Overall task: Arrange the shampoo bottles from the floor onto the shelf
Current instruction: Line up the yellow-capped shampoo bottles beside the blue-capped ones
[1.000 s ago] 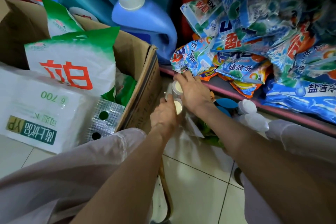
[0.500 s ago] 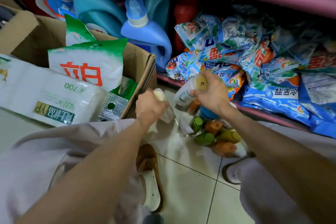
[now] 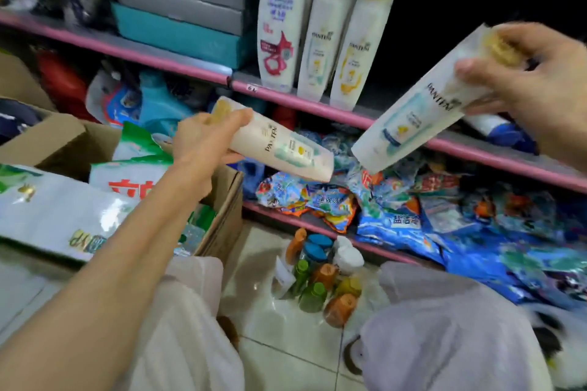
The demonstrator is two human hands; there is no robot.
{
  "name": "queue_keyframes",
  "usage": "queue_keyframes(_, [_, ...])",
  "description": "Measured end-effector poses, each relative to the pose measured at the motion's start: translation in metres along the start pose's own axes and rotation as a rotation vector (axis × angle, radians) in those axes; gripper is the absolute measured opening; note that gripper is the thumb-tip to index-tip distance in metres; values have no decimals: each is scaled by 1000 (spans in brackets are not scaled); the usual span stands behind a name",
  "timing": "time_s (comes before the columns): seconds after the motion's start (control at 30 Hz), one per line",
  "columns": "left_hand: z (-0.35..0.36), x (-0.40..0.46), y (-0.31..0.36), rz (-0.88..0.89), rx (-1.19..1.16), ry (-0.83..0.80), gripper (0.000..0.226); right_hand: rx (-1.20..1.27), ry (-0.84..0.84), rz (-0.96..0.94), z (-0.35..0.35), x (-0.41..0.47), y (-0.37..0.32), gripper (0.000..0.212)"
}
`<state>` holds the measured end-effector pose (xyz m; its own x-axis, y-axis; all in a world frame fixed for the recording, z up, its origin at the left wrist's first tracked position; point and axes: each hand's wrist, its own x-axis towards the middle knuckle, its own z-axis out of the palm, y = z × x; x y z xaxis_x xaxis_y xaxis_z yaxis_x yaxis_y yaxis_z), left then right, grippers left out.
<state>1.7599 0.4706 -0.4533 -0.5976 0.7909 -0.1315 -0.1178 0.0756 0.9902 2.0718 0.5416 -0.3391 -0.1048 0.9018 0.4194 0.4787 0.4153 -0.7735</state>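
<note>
- Two white shampoo bottles are in the air in front of the shelf: the left bottle [image 3: 279, 144] lies nearly flat, cap toward ten o'clock, base toward four o'clock; the right bottle [image 3: 422, 105] is tilted, cap toward two o'clock, base toward eight o'clock.
- The left hand [image 3: 203, 140] grips its bottle at the cap end, fingers and thumb curled round the neck.
- The right hand [image 3: 527, 73] holds its bottle near the gold cap, thumb on the front, fingers wrapped behind.
- Three bottles [image 3: 317, 35] already stand upright in a row on the pink-edged shelf [image 3: 365, 119], at twelve o'clock from the left bottle.
- To place well, I judge each bottle should be turned cap-up first, then set down at three o'clock of the row, label outward, one hand at a time so the standing ones are not knocked.
- More small bottles [image 3: 320, 276] with green, orange and blue caps wait on the tiled floor [image 3: 279, 352], at six o'clock below the shelf.
- A cardboard box [image 3: 222, 216] of packets sits at nine o'clock.
</note>
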Motion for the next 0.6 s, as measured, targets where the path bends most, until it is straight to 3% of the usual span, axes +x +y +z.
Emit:
queue_keyframes(0.07, [7, -7, -2, -35, -151, -1, 19, -37, 59, -27, -18, 20, -14, 49])
queue_keyframes(0.33, [32, -12, -7, -64, -331, -27, 20, -243, 263, 86, -23, 87, -4, 52])
queue_keyframes(0.47, [40, -11, -9, -74, -344, -14, 20, -333, 265, 153, -18, 105, 11, 46])
queue_keyframes(0.6, [45, -10, -8, -89, -360, -23, 26, -396, 215, 193, -17, 122, 19, 55])
